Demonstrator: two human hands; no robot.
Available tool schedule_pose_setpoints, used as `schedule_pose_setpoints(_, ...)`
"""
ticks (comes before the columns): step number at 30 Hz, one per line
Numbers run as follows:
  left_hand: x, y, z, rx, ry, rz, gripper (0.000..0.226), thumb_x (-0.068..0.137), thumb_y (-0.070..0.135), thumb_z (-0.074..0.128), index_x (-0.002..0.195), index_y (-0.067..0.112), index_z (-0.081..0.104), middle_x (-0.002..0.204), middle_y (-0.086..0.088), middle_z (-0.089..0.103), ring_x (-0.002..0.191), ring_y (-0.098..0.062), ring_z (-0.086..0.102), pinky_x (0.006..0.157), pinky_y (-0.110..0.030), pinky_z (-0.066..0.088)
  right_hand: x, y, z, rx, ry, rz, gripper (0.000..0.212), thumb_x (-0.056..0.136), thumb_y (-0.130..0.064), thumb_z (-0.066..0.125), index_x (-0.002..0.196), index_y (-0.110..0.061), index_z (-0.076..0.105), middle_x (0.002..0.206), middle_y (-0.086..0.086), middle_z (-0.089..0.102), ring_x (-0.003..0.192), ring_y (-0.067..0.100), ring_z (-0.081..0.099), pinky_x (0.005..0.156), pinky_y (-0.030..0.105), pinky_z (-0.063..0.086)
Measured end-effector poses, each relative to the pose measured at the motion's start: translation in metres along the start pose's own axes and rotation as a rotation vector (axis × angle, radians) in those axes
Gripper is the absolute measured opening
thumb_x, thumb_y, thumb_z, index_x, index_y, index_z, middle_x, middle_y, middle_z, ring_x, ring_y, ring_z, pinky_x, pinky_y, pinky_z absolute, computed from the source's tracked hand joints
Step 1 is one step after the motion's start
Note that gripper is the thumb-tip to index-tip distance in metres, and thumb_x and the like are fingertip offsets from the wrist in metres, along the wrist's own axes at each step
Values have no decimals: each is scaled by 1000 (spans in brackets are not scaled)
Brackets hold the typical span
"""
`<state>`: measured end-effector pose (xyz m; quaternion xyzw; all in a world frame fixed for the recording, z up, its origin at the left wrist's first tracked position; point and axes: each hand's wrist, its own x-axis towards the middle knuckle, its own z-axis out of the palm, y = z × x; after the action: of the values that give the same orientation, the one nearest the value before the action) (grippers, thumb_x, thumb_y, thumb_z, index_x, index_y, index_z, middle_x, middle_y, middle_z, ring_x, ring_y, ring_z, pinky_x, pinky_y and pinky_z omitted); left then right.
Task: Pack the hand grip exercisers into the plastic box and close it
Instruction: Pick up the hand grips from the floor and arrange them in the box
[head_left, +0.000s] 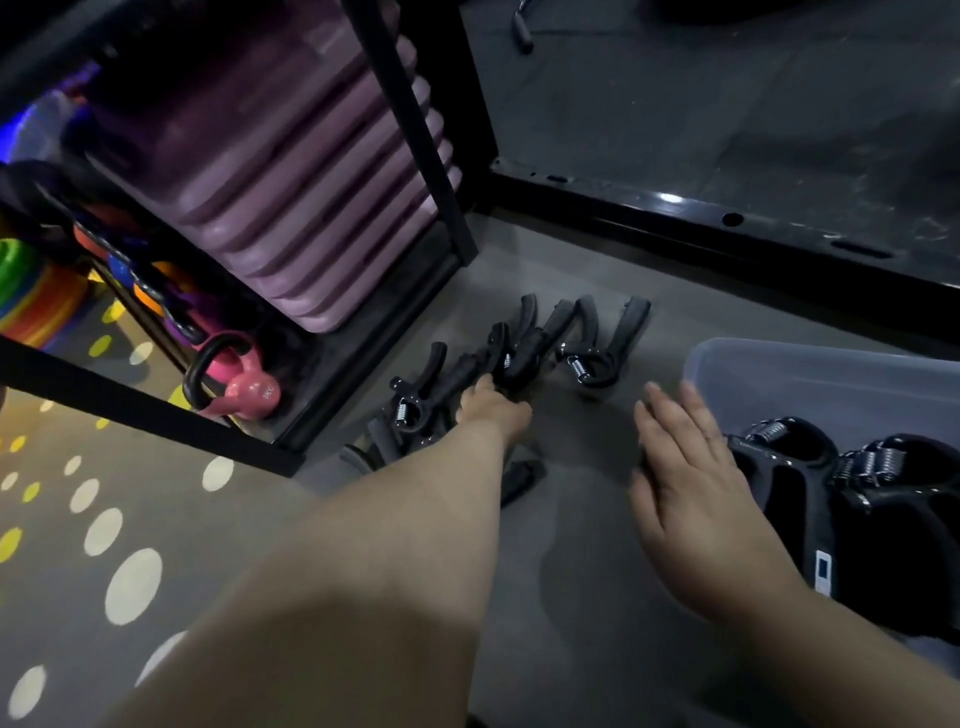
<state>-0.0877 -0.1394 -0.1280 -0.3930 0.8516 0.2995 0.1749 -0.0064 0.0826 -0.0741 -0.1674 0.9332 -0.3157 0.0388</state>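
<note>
Several black hand grip exercisers (524, 348) with steel springs lie in a loose row on the grey floor beside a black rack. My left hand (493, 413) reaches far forward into the row, its fingers on one of the middle exercisers; whether it grips that one is hidden by the hand. My right hand (691, 483) hovers flat, fingers straight, just left of the clear plastic box (810, 374) and holds nothing. Inside the box at the right lie two black exercisers (852, 488). No lid is in view.
A black metal rack (415, 135) at the left holds stacked purple step platforms (291, 171), a pink kettlebell (244, 384) and coloured rings. A black machine base (727, 218) runs behind the exercisers. Dotted carpet lies at the lower left.
</note>
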Motion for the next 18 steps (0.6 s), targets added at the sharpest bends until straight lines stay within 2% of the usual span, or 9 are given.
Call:
schedule_pose_setpoints(4, 20, -2, 3, 122, -5, 14, 75, 87, 37, 58, 153, 34, 22, 152, -6, 34, 137, -34, 33, 113, -46, 32, 0, -1, 0, 13, -4, 14, 57, 97, -23, 46, 152, -12, 33, 162, -7, 17, 150, 6, -8, 121, 45, 19)
schedule_pose_setpoints(8, 30, -7, 9, 195, 50, 9, 77, 89, 40, 61, 151, 34, 16, 151, -9, 27, 137, -33, 30, 112, -45, 26, 1, -2, 2, 12, -3, 14, 60, 94, -27, 39, 151, -12, 33, 162, -7, 17, 150, 6, -7, 120, 45, 21)
schedule_pose_setpoints(13, 30, -4, 18, 294, 141, -11, 73, 84, 46, 67, 139, 18, 29, 142, -14, 37, 132, -32, 38, 105, -45, 33, 1, -2, 2, 1, -5, 11, 61, 93, -27, 38, 151, -11, 32, 162, -7, 18, 150, 7, -7, 120, 43, 22)
schedule_pose_setpoints(15, 27, -1, 21, 388, 173, 4, 65, 85, 41, 65, 135, 16, 32, 138, -15, 40, 128, -31, 43, 101, -43, 36, 1, -2, 2, 1, -2, 11, 61, 93, -27, 38, 152, -12, 32, 162, -7, 18, 150, 7, -7, 120, 42, 21)
schedule_pose_setpoints(18, 20, 1, 23, 527, 278, 135, 49, 90, 28, 57, 132, 8, 38, 134, -14, 46, 121, -28, 50, 92, -39, 42, 0, -2, 3, 15, -5, 14, 60, 95, -26, 41, 152, -13, 31, 162, -9, 17, 150, 6, -8, 120, 41, 21)
